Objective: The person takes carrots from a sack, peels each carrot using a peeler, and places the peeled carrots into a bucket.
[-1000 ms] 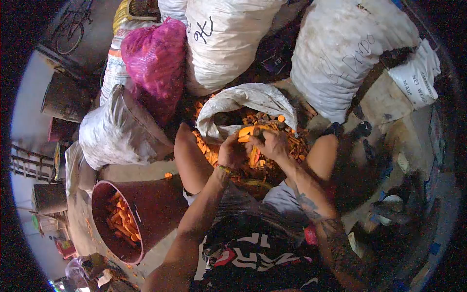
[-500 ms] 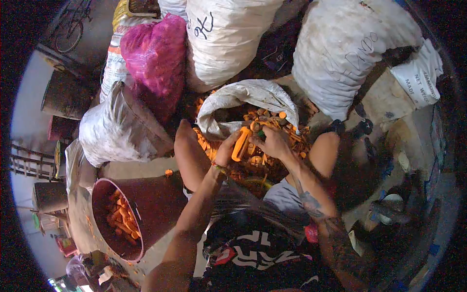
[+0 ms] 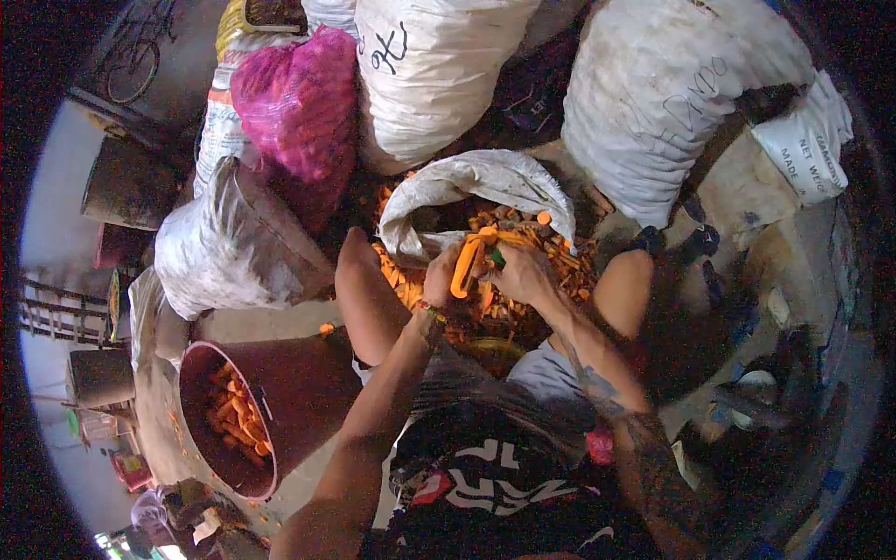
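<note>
My left hand is closed around a peeled, bright orange root vegetable, held above the open mouth of a white sack. My right hand is beside it, its fingers wrapped round a green-handled tool. The tool's blade does not show clearly, so I cannot tell whether it is a knife or a peeler. Brown-skinned roots and orange pieces lie in the sack mouth and under both hands, between my knees.
To my left a dark red bucket lies tilted or on its side, holding orange peeled roots. Full white sacks and a pink mesh sack stand ahead. Another large white sack is at front right.
The orange root has tipped slightly and a strip or flap now shows at its upper end, near the tool. Both hands stay in nearly the same place.
</note>
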A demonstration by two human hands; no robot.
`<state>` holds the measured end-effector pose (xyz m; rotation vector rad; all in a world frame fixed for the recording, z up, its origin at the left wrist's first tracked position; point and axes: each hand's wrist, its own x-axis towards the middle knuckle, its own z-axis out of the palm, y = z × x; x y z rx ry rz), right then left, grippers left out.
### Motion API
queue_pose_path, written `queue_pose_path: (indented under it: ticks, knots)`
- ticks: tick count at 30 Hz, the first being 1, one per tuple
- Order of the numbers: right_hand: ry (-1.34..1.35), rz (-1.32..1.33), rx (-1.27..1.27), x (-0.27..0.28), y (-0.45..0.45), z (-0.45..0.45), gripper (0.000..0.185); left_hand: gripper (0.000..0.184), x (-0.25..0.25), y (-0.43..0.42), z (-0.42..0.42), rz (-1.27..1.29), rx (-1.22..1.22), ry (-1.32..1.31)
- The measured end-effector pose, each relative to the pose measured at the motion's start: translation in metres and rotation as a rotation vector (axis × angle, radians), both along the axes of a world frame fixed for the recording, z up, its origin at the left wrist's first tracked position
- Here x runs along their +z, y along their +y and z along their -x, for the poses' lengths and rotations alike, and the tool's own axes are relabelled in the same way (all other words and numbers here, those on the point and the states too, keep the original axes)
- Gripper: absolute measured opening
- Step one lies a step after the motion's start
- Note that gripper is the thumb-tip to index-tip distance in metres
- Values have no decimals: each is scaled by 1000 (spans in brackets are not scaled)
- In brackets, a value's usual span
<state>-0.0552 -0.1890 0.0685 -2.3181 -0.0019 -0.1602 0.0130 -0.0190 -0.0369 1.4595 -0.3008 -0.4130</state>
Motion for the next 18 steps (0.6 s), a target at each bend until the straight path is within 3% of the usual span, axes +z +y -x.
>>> queue_pose_path:
  ticks: [1,3,4,6,8,11,13,17,18]
  knots:
    - [22,9,3,1,-1,-1,75,35,-1,0,0,35,0,83]
    - [-36,36,30,11,-1,1,77,36,7,2,2,-147,-16,-50]
    - [-65,49,43,17,0,3,78,37,43,3,9,-364,-32,-268]
    - [-76,-15,28,18,6,7,80,38,61,2,12,-437,-23,-245]
    - [-24,14,27,15,6,6,83,39,54,-5,5,-137,30,227]
    - [120,86,50,9,1,3,87,42,54,-5,6,-571,44,-465]
    - [176,-1,85,20,2,4,88,43,47,-4,6,-505,57,-562]
    - [-160,128,49,12,7,6,86,41,39,-5,2,-577,39,-621]
    - [-183,87,50,10,8,5,84,41,29,-5,0,-496,60,-513]
